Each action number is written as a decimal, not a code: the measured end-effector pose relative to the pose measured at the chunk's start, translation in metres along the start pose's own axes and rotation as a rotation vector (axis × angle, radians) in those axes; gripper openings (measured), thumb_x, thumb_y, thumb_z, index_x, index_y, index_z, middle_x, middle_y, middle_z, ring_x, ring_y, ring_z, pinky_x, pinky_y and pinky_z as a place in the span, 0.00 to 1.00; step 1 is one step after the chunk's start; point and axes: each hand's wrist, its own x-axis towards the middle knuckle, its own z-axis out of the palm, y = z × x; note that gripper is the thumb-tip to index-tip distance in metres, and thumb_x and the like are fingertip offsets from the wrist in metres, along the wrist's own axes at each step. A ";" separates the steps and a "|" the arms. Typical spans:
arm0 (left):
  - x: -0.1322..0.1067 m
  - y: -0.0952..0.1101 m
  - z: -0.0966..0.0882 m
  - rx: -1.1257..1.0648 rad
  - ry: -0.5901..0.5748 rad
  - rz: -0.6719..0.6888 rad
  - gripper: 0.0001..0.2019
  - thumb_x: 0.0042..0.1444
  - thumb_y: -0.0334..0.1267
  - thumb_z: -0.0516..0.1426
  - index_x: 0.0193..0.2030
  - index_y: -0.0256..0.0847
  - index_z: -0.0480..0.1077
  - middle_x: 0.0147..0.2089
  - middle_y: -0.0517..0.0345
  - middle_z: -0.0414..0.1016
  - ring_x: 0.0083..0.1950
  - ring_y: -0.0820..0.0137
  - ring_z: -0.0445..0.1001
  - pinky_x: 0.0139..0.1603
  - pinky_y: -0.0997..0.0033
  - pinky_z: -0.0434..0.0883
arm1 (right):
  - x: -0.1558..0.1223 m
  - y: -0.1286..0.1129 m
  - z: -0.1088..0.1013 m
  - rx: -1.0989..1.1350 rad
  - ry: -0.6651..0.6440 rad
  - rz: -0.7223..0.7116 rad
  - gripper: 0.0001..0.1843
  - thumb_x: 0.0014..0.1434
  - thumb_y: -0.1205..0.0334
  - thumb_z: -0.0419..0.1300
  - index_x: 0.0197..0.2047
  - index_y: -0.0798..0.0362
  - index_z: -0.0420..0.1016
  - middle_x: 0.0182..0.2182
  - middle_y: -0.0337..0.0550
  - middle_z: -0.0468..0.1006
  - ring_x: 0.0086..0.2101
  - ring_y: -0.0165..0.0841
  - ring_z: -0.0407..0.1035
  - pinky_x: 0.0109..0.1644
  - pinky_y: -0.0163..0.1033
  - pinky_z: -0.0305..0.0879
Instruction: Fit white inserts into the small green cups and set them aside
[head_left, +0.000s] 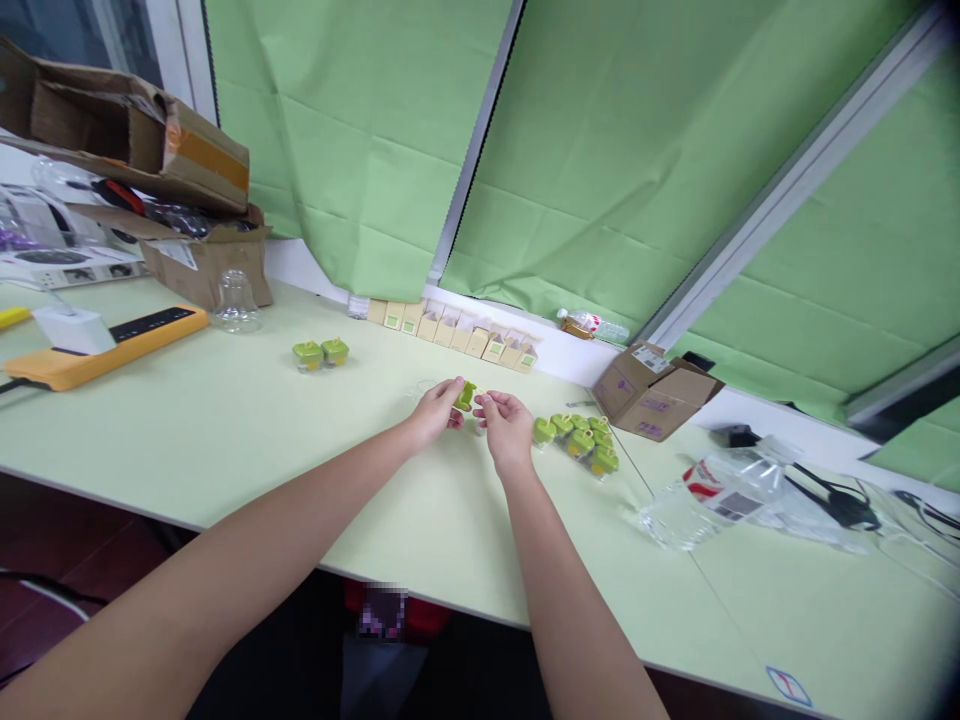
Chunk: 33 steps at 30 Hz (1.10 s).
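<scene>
Both my hands meet over the middle of the pale green table (pixel 225 430). My left hand (pixel 435 410) pinches a small green-capped piece (pixel 465 395) between thumb and fingers. My right hand (pixel 506 425) is closed beside it, fingertips touching the same piece. Just right of my right hand lies a cluster of several green-capped pieces (pixel 581 440). Two more green-capped pieces (pixel 321 354) stand apart to the left.
A row of small cream boxes (pixel 450 330) lines the back edge. A small open cardboard box (pixel 652 390) sits at right, clear plastic bags (pixel 720 495) beyond it. At left are a yellow power strip (pixel 105 345), a clear glass dome (pixel 236 300) and stacked cardboard boxes (pixel 127 130).
</scene>
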 end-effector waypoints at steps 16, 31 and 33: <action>-0.001 -0.002 0.001 -0.112 -0.118 -0.031 0.22 0.56 0.56 0.57 0.44 0.38 0.71 0.37 0.53 0.73 0.29 0.74 0.72 0.32 0.72 0.70 | -0.005 -0.002 0.002 -0.031 -0.112 -0.094 0.16 0.49 0.51 0.66 0.36 0.54 0.78 0.32 0.45 0.81 0.26 0.33 0.73 0.31 0.39 0.71; -0.007 -0.004 0.010 0.091 -0.197 0.040 0.22 0.58 0.56 0.56 0.41 0.35 0.72 0.42 0.47 0.76 0.40 0.66 0.75 0.37 0.68 0.69 | -0.004 0.003 0.000 -0.268 0.055 -0.114 0.16 0.47 0.51 0.65 0.35 0.54 0.77 0.31 0.45 0.81 0.28 0.35 0.75 0.29 0.36 0.71; -0.006 -0.006 0.010 0.103 -0.193 0.086 0.22 0.58 0.55 0.56 0.41 0.35 0.72 0.42 0.47 0.76 0.41 0.66 0.75 0.39 0.67 0.71 | -0.003 0.006 0.001 -0.254 0.052 -0.100 0.17 0.47 0.52 0.64 0.36 0.54 0.78 0.32 0.46 0.81 0.28 0.36 0.75 0.28 0.36 0.71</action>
